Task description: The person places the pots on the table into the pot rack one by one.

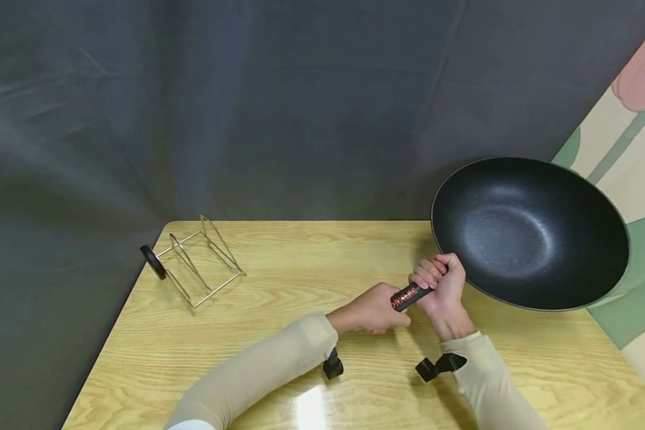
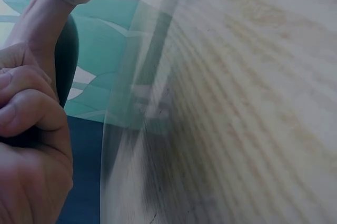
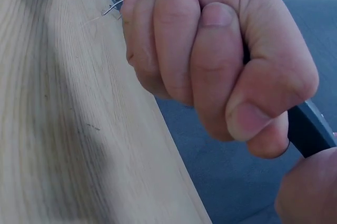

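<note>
A large black wok is held up over the right back part of the table, tilted so that its inside shows. My right hand grips its black handle close to the pan, fingers wrapped round and thumb folded over them in the right wrist view. At the handle's end, my left hand also holds on; its curled fingers show at the edge of the left wrist view. Red markings run along the stretch of handle between both hands.
On the left of the wooden table is a metal wire rack with a black disc at one end. A dark grey curtain hangs behind, and a patterned cloth is at the right, beyond the wok.
</note>
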The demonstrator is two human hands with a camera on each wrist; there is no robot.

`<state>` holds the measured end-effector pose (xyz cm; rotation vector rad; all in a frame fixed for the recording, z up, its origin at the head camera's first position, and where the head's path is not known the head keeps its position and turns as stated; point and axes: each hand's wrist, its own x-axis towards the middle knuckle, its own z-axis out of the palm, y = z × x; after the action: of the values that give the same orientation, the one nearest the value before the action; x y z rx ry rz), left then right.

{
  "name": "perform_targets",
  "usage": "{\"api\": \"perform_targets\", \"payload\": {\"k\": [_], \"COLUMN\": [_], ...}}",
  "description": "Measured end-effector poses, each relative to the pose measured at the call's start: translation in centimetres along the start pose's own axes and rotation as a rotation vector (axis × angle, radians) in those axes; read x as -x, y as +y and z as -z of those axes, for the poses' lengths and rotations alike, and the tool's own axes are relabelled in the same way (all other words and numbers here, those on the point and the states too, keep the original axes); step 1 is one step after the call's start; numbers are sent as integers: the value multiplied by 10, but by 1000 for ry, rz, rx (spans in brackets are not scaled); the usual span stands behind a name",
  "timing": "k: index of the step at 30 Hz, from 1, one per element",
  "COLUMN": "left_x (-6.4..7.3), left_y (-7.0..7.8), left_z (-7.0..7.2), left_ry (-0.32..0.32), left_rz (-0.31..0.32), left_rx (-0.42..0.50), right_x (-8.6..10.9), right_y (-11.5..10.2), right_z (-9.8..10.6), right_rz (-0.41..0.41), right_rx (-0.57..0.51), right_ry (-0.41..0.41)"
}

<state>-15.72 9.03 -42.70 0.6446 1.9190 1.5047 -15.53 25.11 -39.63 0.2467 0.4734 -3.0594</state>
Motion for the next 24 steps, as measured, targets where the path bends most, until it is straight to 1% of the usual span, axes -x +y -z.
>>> {"api": "perform_targets", "payload": {"k": [4, 8, 10, 15, 18, 24], "left_x": [4, 8, 10, 12, 14, 18], "left_y": [-2, -4, -4, -6, -8, -11], "left_z": [-3, -3, -3, -3, -3, -3], "left_ry": [15, 11, 3, -12, -16, -20], "left_rz": [-33, -45, -53, -101, -129, -175], "left_rx": [-4, -18, -7, 19, 18, 47], "right_x": [4, 7, 9, 11, 12, 15], "right_y": [3, 4, 5, 8, 10, 14], "right_z": [-2, -4, -5, -10, -13, -18], "right_rz": [15, 4, 1, 8, 12, 23], "right_rx": [25, 38, 50, 89, 111, 161], "right_ry": [-51, -105, -115, -133, -149, -172]}}
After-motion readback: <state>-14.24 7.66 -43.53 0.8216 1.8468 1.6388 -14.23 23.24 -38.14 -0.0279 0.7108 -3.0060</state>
